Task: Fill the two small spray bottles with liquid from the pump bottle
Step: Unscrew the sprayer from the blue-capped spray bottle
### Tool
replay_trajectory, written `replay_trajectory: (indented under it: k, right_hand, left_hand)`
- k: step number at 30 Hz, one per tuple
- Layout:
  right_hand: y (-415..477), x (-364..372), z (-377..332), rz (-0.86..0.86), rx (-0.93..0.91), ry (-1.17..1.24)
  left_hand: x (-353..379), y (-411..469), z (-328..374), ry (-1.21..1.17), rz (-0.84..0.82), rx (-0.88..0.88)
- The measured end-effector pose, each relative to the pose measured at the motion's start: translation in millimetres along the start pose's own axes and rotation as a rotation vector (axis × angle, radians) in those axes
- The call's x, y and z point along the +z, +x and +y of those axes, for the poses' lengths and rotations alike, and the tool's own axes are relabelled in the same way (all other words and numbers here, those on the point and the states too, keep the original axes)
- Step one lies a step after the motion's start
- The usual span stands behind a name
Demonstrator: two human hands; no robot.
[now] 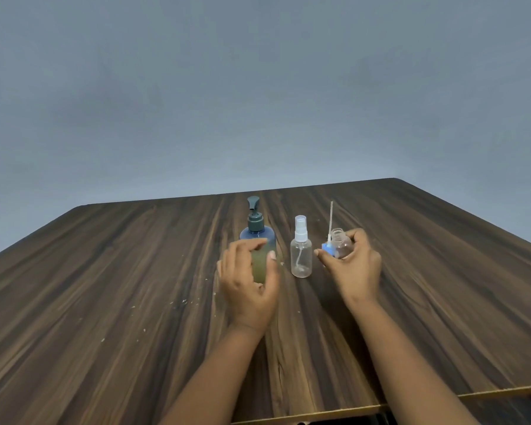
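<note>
The left hand (pixel 246 283) had its fingers and thumb curled round the lower body of the pump bottle (pixel 259 237), which stood upright on the table (pixel 120 271). The right hand (pixel 353 271) gripped the open spray bottle (pixel 340 244), neck bare and tilted slightly left. The same fingers pinched its removed spray head (pixel 326 248), with the dip tube (pixel 331 216) pointing up. Between the two hands stood the capped spray bottle (pixel 301 259), clear, seemingly empty, touching neither hand.

The step in hand looked like the first fill: one bottle opened, the pump bottle being taken up, no liquid visible in either small bottle. The next move likely called for bringing the pump's nozzle over the open neck and pressing down. That is awkward with the right hand already carrying two things, so the spray head might need setting down first. The narrow neck risked a spill, and the capped bottle, just beside both hands, could be knocked over.

All three bottles sat toward the far middle of the table, short of its far edge. Bare wood lay wide to the left, right and near side, with a few pale specks (pixel 183 301) on the left
</note>
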State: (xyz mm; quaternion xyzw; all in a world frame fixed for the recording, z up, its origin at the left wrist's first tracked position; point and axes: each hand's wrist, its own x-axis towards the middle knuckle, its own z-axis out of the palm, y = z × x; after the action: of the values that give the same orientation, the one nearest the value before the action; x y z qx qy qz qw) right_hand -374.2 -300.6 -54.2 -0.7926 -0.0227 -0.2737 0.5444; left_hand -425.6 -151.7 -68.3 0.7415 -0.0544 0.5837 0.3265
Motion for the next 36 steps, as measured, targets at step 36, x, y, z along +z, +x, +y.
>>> replay_trajectory:
  k: [36]
  right_hand:
    - [-2.0,4.6,3.3,0.073,-0.106,-0.037]
  left_hand:
    - [2.7,20.3,-20.4,-0.335,-0.128,-0.344]
